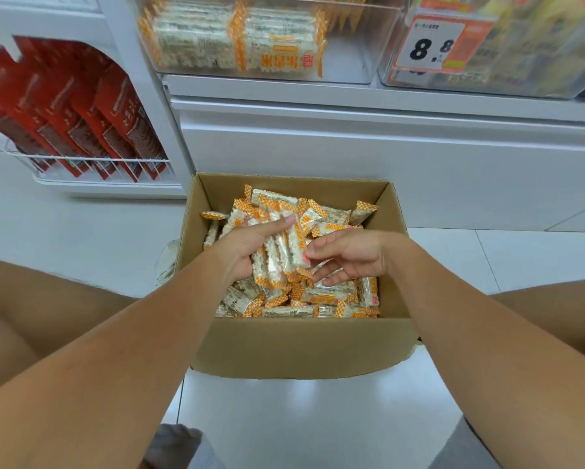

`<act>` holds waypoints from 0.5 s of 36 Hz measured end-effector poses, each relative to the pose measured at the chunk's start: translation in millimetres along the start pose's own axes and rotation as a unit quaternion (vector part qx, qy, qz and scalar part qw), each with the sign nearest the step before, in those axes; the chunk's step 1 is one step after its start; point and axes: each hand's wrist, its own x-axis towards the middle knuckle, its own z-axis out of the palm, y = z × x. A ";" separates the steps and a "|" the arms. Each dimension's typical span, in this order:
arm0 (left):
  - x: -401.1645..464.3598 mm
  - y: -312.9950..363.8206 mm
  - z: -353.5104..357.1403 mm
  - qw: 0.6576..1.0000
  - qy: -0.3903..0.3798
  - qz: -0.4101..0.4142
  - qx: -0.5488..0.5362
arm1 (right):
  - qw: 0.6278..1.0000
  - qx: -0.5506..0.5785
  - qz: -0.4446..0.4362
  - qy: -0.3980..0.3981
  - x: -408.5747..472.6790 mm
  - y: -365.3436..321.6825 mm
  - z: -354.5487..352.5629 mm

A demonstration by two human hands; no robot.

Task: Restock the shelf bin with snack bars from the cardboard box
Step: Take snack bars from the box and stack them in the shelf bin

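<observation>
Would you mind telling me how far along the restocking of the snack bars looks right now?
Partly done: the shelf bin already holds stacked bars but has room at its right. In hand: the left hand grips a bundle of snack bars over the cardboard box, the right hand touching it. Left: the box remains quite full.

Cardboard box (294, 346) on floor (301, 418), snack bars (321, 296) inside; shelf bin (348, 55) above, behind.

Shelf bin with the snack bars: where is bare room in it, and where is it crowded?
The clear shelf bin is bare at its right end, between the stacked snack bars and the 8.8 price tag. Its left and middle are crowded with bars.
</observation>
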 end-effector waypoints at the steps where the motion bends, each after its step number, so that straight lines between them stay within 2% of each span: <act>1: -7.1 1.4 4.1 1.000 0.002 0.010 0.014 | 1.000 -0.020 0.003 -0.001 0.2 -1.8 0.5; 4: -14.3 3.2 10.5 0.999 -0.004 0.027 0.047 | 0.999 -0.043 -0.015 0.017 3.5 -6.8 3.8; 9: -17.8 4.7 12.2 0.999 0.014 0.036 0.035 | 0.993 0.051 -0.088 0.059 10.9 -2.3 5.9; 13: -21.4 3.7 15.6 0.998 0.000 0.061 0.017 | 0.992 0.052 -0.112 0.024 16.2 -5.2 9.9; 18: 9.6 0.1 10.6 0.995 0.018 0.090 -0.040 | 0.982 0.137 -0.127 -0.011 13.6 -11.4 16.1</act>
